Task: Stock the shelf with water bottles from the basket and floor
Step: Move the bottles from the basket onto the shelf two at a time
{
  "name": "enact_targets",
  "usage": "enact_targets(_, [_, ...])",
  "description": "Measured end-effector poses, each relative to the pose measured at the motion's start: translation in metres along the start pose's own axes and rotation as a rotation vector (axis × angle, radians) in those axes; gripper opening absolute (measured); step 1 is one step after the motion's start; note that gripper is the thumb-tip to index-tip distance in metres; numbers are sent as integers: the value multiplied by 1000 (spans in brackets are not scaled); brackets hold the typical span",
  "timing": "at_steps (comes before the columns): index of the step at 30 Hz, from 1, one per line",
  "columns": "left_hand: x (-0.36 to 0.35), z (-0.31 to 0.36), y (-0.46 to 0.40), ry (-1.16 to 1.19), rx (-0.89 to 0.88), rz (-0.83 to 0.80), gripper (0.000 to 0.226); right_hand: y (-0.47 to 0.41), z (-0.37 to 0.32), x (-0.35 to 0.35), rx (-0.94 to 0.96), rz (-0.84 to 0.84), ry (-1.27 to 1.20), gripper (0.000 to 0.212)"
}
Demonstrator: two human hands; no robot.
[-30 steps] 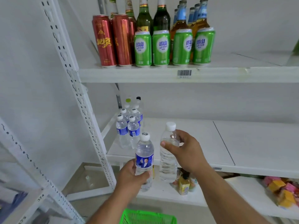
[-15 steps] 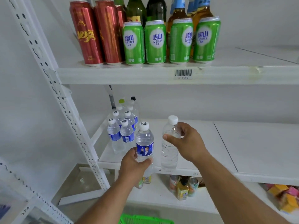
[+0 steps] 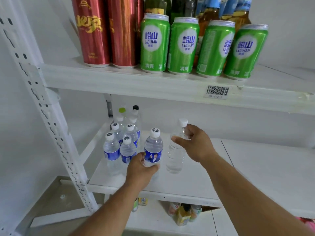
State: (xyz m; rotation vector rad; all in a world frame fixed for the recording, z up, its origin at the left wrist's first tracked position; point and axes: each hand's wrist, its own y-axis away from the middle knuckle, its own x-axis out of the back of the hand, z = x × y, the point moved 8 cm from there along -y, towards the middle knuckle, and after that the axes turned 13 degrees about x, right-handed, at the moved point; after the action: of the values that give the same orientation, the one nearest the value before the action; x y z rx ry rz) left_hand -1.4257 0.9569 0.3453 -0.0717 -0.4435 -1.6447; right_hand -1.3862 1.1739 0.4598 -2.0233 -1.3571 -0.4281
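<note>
A: Head view. Left hand (image 3: 141, 169): grips labelled bottle (image 3: 153, 149). Right hand (image 3: 196, 143): pinches unlabelled bottle (image 3: 175, 155) at its shoulder. Both over middle shelf (image 3: 196, 183).

B: Step: placing. Next, likely: set both upright just beside stocked bottles (image 3: 119, 143).

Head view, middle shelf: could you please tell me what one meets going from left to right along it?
Cluster of shelved water bottles → blue-labelled water bottle gripped by the left hand → unlabelled clear water bottle held by the right hand → bare white shelf board.
</note>
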Motion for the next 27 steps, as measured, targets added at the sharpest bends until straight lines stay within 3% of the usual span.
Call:
enact_targets(2, [-5,1,-11,1,11,7,30,-12,4,0,8,0,15,37])
enact_targets(5, [-14,5,-26,2,16,28,27,-32,16,-3,21,-39,44,30])
enact_targets(11, [-34,13,-62,15,48,86,27,-73,43,-12,13,-67,12,56])
enact_targets(27, [-73,32,-187,54,92,227,22,-176,107,-80,-48,-140,47,71])
